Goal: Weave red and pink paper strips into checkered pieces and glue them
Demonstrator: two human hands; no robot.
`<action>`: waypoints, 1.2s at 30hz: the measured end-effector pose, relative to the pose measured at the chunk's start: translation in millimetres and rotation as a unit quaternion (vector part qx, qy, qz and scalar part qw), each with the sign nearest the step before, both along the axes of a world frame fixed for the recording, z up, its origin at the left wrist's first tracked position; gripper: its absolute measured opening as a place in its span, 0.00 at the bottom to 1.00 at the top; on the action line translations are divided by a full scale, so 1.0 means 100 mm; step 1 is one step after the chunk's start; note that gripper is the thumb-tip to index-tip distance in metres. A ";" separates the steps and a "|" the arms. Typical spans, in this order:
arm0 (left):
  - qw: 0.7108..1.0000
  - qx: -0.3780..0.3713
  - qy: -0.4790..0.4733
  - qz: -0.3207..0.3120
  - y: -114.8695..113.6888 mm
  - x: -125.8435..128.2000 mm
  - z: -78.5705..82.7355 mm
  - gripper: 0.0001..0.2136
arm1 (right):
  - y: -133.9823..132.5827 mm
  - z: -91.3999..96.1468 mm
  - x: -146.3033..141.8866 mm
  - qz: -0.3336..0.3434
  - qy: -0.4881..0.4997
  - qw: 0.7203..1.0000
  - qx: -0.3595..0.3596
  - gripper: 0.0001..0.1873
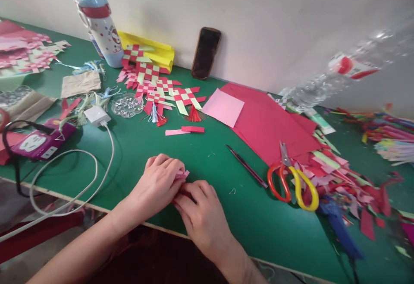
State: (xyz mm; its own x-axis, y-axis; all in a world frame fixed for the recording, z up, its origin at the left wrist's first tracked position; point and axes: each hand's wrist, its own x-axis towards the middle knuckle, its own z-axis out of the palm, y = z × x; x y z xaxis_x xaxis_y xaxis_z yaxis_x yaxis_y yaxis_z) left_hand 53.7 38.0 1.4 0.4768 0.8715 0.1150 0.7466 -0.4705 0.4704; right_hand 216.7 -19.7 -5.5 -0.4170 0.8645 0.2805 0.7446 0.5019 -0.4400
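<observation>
My left hand is closed on a pink paper strip, whose end pokes out past the fingers. Against it, my right hand has its fingers curled together, with a bit of red paper barely showing beneath them; most of what both hands grip is hidden. Just beyond them lie a loose pink strip and a red strip, overlapping at their ends. Woven paper pieces in red, pink and pale green are heaped farther back, some with tassels.
Scissors and a pen lie to the right, beside red sheets and paper scraps. A phone leans on the wall. At left are a cup, a bead tray, a charger and a power strip.
</observation>
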 end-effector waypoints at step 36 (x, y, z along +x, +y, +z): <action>0.964 0.149 0.140 -0.170 -0.46 -0.55 -0.21 0.30 | 0.06 0.01 0.02 0.034 0.013 0.999 -0.002 0.07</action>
